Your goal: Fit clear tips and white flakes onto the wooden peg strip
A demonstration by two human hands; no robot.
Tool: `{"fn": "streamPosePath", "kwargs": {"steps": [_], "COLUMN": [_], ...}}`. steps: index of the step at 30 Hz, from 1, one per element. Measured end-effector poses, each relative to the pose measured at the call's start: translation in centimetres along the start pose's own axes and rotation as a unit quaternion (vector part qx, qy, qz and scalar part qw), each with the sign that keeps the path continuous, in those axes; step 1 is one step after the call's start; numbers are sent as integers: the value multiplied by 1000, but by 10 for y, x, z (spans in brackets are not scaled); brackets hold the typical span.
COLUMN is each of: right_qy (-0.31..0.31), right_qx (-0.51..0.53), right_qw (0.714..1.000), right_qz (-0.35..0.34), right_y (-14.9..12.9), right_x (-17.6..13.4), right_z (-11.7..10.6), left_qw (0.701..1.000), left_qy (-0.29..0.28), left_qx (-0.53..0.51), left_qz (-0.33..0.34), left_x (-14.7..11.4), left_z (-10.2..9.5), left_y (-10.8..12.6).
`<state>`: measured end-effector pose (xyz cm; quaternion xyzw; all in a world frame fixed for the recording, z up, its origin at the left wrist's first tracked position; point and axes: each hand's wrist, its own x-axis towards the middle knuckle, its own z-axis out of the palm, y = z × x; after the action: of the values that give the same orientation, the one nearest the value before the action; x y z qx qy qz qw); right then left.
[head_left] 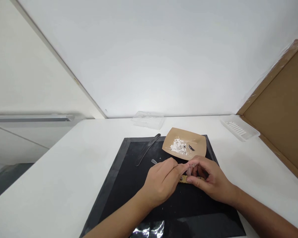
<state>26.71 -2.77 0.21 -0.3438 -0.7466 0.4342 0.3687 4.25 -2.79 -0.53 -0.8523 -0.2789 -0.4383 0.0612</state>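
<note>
My left hand [162,181] is closed, fingertips pinched together close to the right hand's fingers; what they grip is hidden. A narrow clear-grey flat end [154,161] shows just beyond its knuckles; I cannot tell whether the hand holds it. My right hand [217,180] curls with its thumb along a thin yellow strip [183,179] bearing small dark spots. A small translucent piece [189,170] shows between the fingers of both hands. Both hands are over a black mat [129,188], in front of a brown paper tray [200,142].
White bits and a dark scrap [191,147] lie in the paper tray. A dark slender file-like tool [147,150] rests on the mat's far left. Behind stands a clear plastic box [149,119]; a translucent tray with white strips [248,130] is at right, beside a cardboard panel [283,109].
</note>
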Motion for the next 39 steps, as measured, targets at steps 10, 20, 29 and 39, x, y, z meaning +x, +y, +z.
{"fn": "streamPosePath", "kwargs": {"steps": [10, 20, 29, 39], "right_qy": [66, 78, 102, 154], "right_qx": [-151, -61, -126, -262], "right_qw": [980, 993, 987, 937], "right_qz": [-112, 64, -18, -171], "right_y": [6, 7, 0, 2], "right_x": [1, -2, -3, -5], "right_z": [-1, 0, 1, 0], "left_qw": [991, 992, 996, 999], "left_qy": [-22, 7, 15, -23], "left_qx": [-112, -90, -56, -25], "left_qz": [-74, -93, -72, 4], "left_x": [1, -2, -3, 1], "left_z": [2, 8, 9, 4], "left_y": [4, 0, -4, 1]}}
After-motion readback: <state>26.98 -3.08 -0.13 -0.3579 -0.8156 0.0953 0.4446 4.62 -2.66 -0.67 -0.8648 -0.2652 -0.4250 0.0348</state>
